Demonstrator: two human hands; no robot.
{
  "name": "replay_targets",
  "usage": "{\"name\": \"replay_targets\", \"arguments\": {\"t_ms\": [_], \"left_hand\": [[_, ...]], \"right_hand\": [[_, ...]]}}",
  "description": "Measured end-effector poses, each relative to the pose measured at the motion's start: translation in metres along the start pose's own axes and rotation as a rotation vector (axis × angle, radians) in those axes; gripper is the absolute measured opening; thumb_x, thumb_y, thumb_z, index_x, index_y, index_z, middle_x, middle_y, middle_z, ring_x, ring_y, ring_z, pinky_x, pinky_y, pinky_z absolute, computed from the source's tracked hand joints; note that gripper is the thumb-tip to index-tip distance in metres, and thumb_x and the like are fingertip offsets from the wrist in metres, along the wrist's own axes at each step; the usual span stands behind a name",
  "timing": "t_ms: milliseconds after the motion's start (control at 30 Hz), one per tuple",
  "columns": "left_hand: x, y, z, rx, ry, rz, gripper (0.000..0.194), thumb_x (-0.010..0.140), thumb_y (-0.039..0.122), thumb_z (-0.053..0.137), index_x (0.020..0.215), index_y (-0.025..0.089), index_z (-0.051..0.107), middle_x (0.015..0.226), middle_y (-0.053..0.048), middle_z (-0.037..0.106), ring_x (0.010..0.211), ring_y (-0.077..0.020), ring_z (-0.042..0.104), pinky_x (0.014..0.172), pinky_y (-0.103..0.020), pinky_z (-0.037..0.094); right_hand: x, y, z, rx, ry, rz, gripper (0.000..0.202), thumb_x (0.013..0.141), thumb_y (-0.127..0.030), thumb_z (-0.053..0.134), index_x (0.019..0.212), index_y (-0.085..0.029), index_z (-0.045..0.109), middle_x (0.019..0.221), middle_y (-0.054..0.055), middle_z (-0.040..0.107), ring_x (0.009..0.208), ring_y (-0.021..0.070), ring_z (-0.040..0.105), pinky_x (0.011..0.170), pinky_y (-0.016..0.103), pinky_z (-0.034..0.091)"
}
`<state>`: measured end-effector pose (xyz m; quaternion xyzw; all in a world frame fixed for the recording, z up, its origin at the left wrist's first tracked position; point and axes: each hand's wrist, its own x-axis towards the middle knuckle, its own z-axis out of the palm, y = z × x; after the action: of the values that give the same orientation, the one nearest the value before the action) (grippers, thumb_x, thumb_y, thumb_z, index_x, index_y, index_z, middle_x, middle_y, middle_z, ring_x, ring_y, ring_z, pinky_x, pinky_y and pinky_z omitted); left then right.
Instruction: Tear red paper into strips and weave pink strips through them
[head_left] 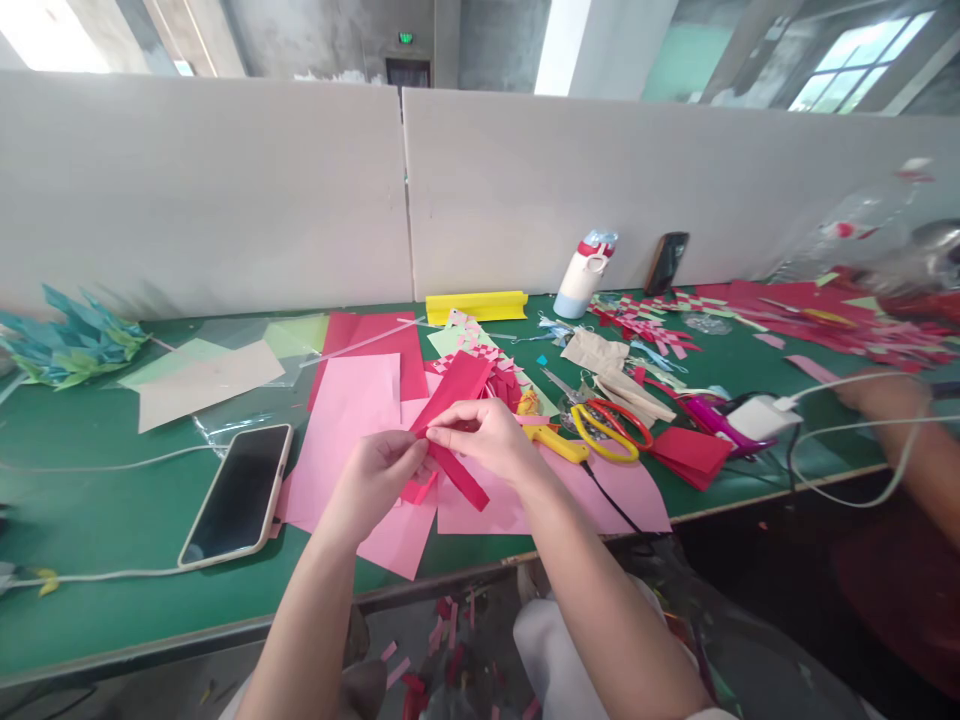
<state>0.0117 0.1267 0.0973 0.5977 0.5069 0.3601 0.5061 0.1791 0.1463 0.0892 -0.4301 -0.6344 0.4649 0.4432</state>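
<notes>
Above pink paper sheets (345,430), my two hands meet at a strip of red paper (466,482). My left hand (382,470) pinches it from the left, fingertips closed. My right hand (484,435) is closed on the same strip, thumb and finger pressed together beside the left fingertips. One end of the strip slants down to the right. A wider red paper piece (466,378) extends up behind the fingers; whether it joins the strip is hidden. Right of my right hand lie a yellow glue gun (556,442) and scissors (634,452) with yellow handles.
A phone (240,495) lies at left, with blue-green paper leaves (71,335) behind it. A bottle (585,275) stands near the white partition (300,190). A purple power strip (709,415) with cables is at right, near another person's hand (885,397). Paper scraps litter the floor.
</notes>
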Motion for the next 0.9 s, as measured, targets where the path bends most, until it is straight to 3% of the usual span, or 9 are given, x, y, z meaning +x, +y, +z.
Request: {"name": "replay_targets", "arguments": {"t_ms": [167, 300, 467, 900], "left_hand": [[0.001, -0.001, 0.001, -0.010, 0.014, 0.002, 0.024, 0.079, 0.034, 0.058, 0.067, 0.016, 0.066, 0.064, -0.004, 0.064, 0.060, -0.0148, 0.056, 0.056, -0.026, 0.043], [0.000, -0.001, 0.003, 0.053, 0.029, 0.063, 0.023, 0.077, 0.036, 0.061, 0.066, 0.016, 0.066, 0.057, 0.001, 0.054, 0.053, -0.0112, 0.043, 0.050, -0.025, 0.031], [0.001, -0.002, 0.008, 0.097, 0.007, 0.044, 0.028, 0.077, 0.040, 0.062, 0.062, 0.016, 0.063, 0.055, 0.003, 0.044, 0.051, -0.0094, 0.031, 0.048, -0.026, 0.023], [0.007, -0.006, 0.010, -0.010, -0.022, -0.005, 0.031, 0.076, 0.044, 0.063, 0.062, 0.016, 0.059, 0.056, 0.004, 0.038, 0.052, -0.0090, 0.027, 0.050, -0.027, 0.020]], "right_hand": [[0.000, 0.000, 0.002, 0.068, -0.002, 0.053, 0.021, 0.069, -0.037, 0.072, 0.077, -0.017, 0.072, 0.075, 0.004, 0.070, 0.070, 0.0159, 0.062, 0.067, 0.029, 0.048], [0.001, 0.002, 0.006, 0.178, 0.062, 0.101, 0.021, 0.068, -0.036, 0.072, 0.075, -0.016, 0.070, 0.067, 0.003, 0.066, 0.061, 0.0126, 0.058, 0.061, 0.028, 0.046], [0.003, 0.008, 0.008, 0.239, 0.138, 0.128, 0.023, 0.067, -0.035, 0.074, 0.075, -0.015, 0.069, 0.068, 0.002, 0.063, 0.060, 0.0102, 0.055, 0.057, 0.024, 0.044], [0.004, 0.008, 0.008, 0.379, 0.127, 0.182, 0.023, 0.063, -0.032, 0.077, 0.072, -0.013, 0.068, 0.062, 0.000, 0.063, 0.050, 0.0071, 0.052, 0.052, 0.023, 0.044]]}}
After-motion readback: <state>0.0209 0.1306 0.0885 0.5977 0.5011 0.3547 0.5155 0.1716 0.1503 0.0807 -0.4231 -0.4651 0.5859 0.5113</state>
